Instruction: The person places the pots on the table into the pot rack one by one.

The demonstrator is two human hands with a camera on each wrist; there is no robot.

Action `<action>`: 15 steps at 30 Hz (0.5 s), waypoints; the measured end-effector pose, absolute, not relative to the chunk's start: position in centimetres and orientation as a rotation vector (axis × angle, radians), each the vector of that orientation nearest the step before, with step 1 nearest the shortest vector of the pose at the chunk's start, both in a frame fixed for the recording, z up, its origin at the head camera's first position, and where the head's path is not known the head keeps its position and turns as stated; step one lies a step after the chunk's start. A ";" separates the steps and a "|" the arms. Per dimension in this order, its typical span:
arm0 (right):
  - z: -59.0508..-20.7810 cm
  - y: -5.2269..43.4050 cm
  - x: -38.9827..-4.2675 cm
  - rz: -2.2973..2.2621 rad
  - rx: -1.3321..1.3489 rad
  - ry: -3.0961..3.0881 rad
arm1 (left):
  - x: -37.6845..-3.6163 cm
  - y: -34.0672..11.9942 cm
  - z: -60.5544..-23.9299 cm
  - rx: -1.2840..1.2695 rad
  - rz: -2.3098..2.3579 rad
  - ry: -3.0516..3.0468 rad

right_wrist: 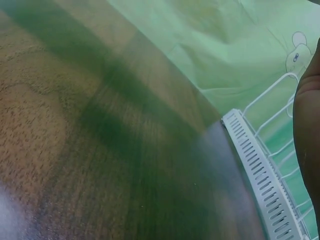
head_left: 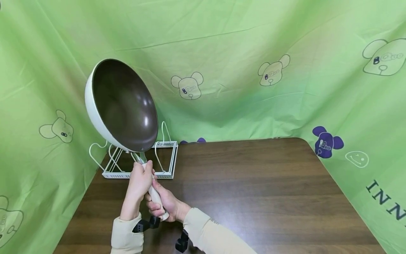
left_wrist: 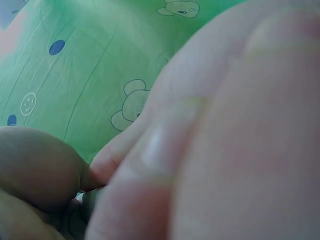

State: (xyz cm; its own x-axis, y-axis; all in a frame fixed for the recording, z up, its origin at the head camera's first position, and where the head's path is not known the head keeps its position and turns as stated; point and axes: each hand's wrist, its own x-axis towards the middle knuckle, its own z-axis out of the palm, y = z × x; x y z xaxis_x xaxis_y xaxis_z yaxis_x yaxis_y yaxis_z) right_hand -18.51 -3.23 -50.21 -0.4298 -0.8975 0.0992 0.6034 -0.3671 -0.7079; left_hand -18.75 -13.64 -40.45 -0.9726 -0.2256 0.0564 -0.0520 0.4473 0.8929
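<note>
A cream-coloured pan with a dark inside is held up on its edge above the table, bowl facing right. Both hands grip its pale handle: my left hand wraps the upper part near the bowl, my right hand holds the lower end. The pan hangs just over a white wire rack at the table's back left. In the left wrist view only blurred fingers fill the frame. The right wrist view shows the rack's slotted base and the table top.
The dark wood table stretches right and forward of the rack. Green printed cloth hangs behind and on both sides, close to the table edges.
</note>
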 end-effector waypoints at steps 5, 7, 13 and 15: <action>-50.5 -3.3 -18.4 -1.939 -0.600 0.735 | -18.8 -13.8 -40.8 0.254 -1.516 -2.558; -50.6 -3.3 -18.3 -1.942 -0.602 0.738 | -18.8 -13.8 -40.9 0.261 -1.504 -2.569; -51.0 -3.4 -18.2 -1.953 -0.607 0.732 | -18.8 -13.8 -41.2 0.270 -1.477 -2.588; -51.1 -3.5 -18.1 -1.954 -0.607 0.724 | -18.9 -13.7 -41.2 0.264 -1.467 -2.594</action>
State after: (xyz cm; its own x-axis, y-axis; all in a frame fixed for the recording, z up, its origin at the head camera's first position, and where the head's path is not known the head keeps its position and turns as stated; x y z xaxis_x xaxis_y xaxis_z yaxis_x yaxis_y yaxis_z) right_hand -18.12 -3.46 -51.13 -0.4424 -0.8889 0.1186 0.5970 -0.3906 -0.7008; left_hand -18.85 -13.73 -41.22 -0.9733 -0.2254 0.0436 -0.0788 0.5062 0.8588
